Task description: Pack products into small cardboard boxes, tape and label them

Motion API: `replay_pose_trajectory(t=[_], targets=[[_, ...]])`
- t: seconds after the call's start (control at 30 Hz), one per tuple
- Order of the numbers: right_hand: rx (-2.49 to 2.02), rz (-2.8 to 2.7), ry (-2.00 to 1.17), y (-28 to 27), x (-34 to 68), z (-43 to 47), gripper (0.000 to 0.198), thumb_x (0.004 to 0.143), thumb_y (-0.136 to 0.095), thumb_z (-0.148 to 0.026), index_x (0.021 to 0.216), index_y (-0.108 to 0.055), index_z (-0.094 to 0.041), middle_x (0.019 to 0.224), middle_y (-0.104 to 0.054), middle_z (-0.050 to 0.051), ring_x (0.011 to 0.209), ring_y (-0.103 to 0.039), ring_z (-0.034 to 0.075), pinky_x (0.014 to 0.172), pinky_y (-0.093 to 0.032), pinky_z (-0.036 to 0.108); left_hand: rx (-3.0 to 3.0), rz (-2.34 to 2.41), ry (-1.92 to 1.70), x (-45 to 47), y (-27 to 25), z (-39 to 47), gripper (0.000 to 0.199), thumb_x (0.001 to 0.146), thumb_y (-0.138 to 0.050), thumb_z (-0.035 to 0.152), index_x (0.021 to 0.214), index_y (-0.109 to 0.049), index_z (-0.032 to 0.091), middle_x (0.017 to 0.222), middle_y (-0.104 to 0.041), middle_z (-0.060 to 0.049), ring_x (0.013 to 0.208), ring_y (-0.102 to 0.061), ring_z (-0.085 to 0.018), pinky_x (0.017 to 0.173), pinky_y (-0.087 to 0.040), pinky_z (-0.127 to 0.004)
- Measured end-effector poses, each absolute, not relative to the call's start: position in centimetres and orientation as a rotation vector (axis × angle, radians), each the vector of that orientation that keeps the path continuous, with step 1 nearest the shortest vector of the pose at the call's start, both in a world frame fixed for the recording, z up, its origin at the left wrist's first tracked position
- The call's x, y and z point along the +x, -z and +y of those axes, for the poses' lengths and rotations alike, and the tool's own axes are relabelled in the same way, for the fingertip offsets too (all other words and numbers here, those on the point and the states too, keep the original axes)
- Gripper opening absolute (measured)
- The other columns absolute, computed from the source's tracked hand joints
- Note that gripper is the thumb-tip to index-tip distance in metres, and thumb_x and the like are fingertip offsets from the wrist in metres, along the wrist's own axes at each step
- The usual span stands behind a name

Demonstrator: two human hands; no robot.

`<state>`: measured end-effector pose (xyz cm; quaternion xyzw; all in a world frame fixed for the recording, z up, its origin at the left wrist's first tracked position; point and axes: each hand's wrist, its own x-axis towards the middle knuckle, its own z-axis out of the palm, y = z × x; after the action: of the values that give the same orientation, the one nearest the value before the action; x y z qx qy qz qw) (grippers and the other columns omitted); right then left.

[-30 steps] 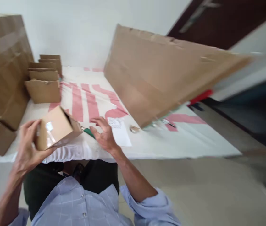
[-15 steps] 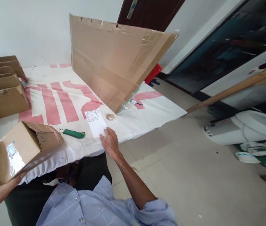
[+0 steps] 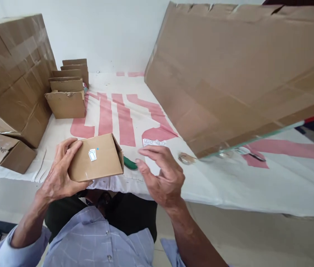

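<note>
At the far left a tall cardboard box (image 3: pixel 18 66) is standing on the white tablecloth (image 3: pixel 215 185), a smaller taped carton (image 3: pixel 19 159) sitting just in front of it. Alongside, a row of cartons (image 3: pixel 66 104) is standing with flaps raised. Near the table's front edge, the person's left hand (image 3: pixel 59 176) is gripping a small brown box (image 3: pixel 98 167), thumb along the lower edge, and the upturned face is showing a blue-edged white label (image 3: pixel 92 155). Just past the box's right end, a green handle (image 3: pixel 130 163) is lying partly hidden. The right hand (image 3: pixel 166 178) is hanging open, thumb apart from the fingers, in front of a paper sheet (image 3: pixel 153 166); from here I can't tell whether they're touching. Farther right, a tape roll (image 3: pixel 185 158) is lying beside a large slanting cardboard panel (image 3: pixel 243 74).
</note>
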<state>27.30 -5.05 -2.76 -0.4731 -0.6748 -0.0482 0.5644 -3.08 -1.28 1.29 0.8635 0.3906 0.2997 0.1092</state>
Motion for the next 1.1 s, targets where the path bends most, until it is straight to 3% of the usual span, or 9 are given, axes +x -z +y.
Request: replay_pose_trajectory(t=[0.13, 0.53, 0.87, 1.1], targets=[[-0.894, -1.890, 0.055, -1.8, 23.8, -3.9, 0.017, 0.100, -0.070, -0.012, 0.112, -0.073, -0.024, 0.103, -0.077, 0.007, 0.094, -0.072, 0.024, 0.082, -0.062, 0.042, 2.512, 1.118, -0.907, -2.7, -1.0, -1.4, 0.104, 0.078, -0.089, 0.035, 0.167, -0.035, 0.030, 0.158, -0.042, -0.018, 0.149, -0.046, -0.043, 0.122, -0.048, -0.067], [-0.806, -2.356, 0.065, -4.1, 22.5, -1.1, 0.008, 0.103, -0.070, -0.013, 0.104, -0.076, -0.017, 0.100, -0.077, 0.009, 0.098, -0.072, 0.025, 0.086, -0.063, 0.040, 2.471, 1.054, -0.976, -2.1, 0.0, -1.4, 0.100, 0.076, -0.088, 0.035, 0.164, -0.040, 0.026, 0.156, -0.044, -0.020, 0.145, -0.047, -0.043, 0.121, -0.047, -0.066], [-0.790, -2.407, 0.161, -3.8, 21.9, -0.6, 0.029, 0.106, -0.057, -0.011, 0.086, -0.076, -0.022, 0.085, -0.072, 0.005, 0.087, -0.068, 0.022, 0.079, -0.059, 0.036, 2.436, 1.090, -0.957, -1.9, -0.1, -1.4, 0.102, 0.073, -0.087, 0.031, 0.163, -0.041, 0.027, 0.157, -0.046, -0.019, 0.145, -0.047, -0.044, 0.120, -0.047, -0.068], [-0.769, -2.394, 0.286, -3.3, 21.5, -0.3, 0.032, 0.107, -0.053, -0.011, 0.082, -0.071, -0.022, 0.085, -0.072, 0.007, 0.086, -0.065, 0.023, 0.078, -0.056, 0.037, 2.442, 1.096, -0.937, -1.8, -0.2, -1.4, 0.101, 0.072, -0.087, 0.031, 0.162, -0.041, 0.026, 0.156, -0.045, -0.019, 0.144, -0.047, -0.044, 0.119, -0.048, -0.069]])
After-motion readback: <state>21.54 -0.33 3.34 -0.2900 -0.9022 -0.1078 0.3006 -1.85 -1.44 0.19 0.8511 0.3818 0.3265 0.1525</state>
